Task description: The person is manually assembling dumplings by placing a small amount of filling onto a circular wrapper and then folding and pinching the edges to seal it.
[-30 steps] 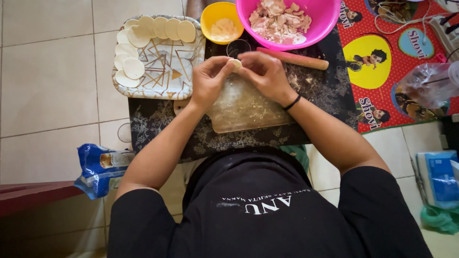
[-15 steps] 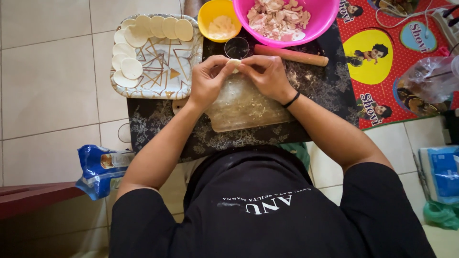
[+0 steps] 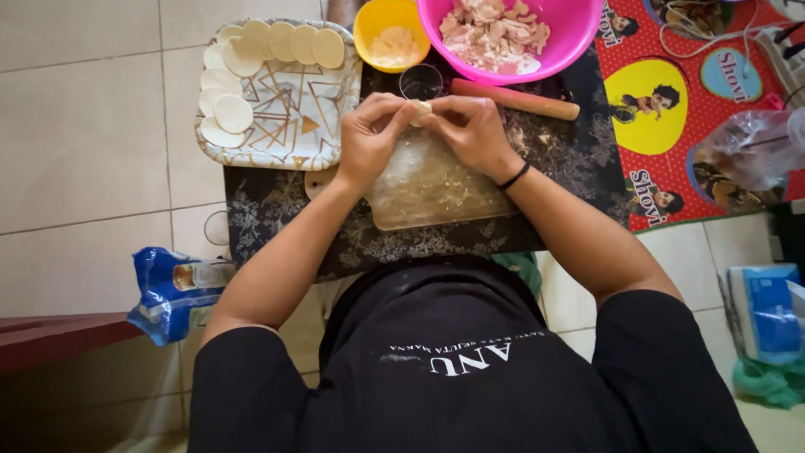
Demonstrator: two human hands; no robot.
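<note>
My left hand (image 3: 371, 134) and my right hand (image 3: 470, 127) meet above a floured wooden board (image 3: 436, 191), both pinching one small pale dumpling (image 3: 420, 109) between the fingertips. A black band sits on my right wrist. Beyond the hands lie a wooden rolling pin (image 3: 513, 100), a small clear glass (image 3: 420, 82), a pink bowl (image 3: 570, 38) of chopped pale filling and a yellow bowl (image 3: 369, 29) of pale paste. To the left, a patterned tray (image 3: 293, 126) carries several round dough wrappers (image 3: 234, 113) along its far and left edges.
The board and bowls rest on a dark patterned mat (image 3: 277, 205) on a tiled floor. A red cartoon-print mat (image 3: 671, 126) lies to the right with a clear plastic bag (image 3: 750, 151). A blue flour packet (image 3: 172, 289) lies at left, a blue package (image 3: 767, 310) at right.
Both hands stay joined on the dumpling, with the fingers shifting slightly along its edge. Nothing else has moved.
</note>
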